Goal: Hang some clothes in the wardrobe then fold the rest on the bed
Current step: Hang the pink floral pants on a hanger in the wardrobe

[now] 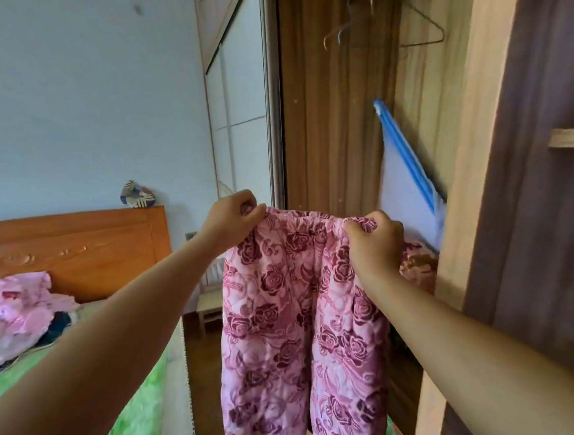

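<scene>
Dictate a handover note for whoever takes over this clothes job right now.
Left hand and right hand grip the waistband of the pink floral trousers, one end each.
The trousers hang spread before the open wardrobe. Bare hangers hang high inside it.
A clothes pile lies on the bed.
No hung garment shows.
To do: hang these trousers, fold the pile.

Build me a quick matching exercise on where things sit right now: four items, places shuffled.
Things:
1. pink rose-patterned quilted trousers
2. bare wire hangers
3. heap of pink clothes
4. striped fabric ornament

Places:
A. on top of the orange wooden headboard
B. gripped at the waistband by the left hand and right hand
C. on the green bed sheet
D. hanging high inside the wooden wardrobe

Pairs: 1-B, 2-D, 3-C, 4-A
</scene>
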Demonstrator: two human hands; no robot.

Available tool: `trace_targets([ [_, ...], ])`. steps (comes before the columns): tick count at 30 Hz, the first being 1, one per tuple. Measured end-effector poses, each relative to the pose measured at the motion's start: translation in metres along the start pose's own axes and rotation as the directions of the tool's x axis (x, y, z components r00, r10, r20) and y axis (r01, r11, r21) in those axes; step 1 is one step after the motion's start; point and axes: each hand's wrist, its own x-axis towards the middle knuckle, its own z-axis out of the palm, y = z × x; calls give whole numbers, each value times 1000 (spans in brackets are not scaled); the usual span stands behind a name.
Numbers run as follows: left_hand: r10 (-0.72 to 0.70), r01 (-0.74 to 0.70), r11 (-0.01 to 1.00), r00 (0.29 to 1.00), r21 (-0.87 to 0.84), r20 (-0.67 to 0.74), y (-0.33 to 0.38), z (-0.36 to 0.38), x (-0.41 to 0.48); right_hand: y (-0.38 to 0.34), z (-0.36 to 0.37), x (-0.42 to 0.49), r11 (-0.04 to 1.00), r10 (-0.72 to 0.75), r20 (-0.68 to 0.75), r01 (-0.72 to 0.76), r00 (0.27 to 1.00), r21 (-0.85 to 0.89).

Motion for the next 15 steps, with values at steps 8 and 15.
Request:
trace_targets([
  [8,145,-135,987,981,-84,126,-47,79,84,44,57,59,993,36,-171,-55,985,-106],
  [15,263,-218,952,942,-216,209,-88,144,179,70,100,120,989,-39,-271,-3,962,-151],
])
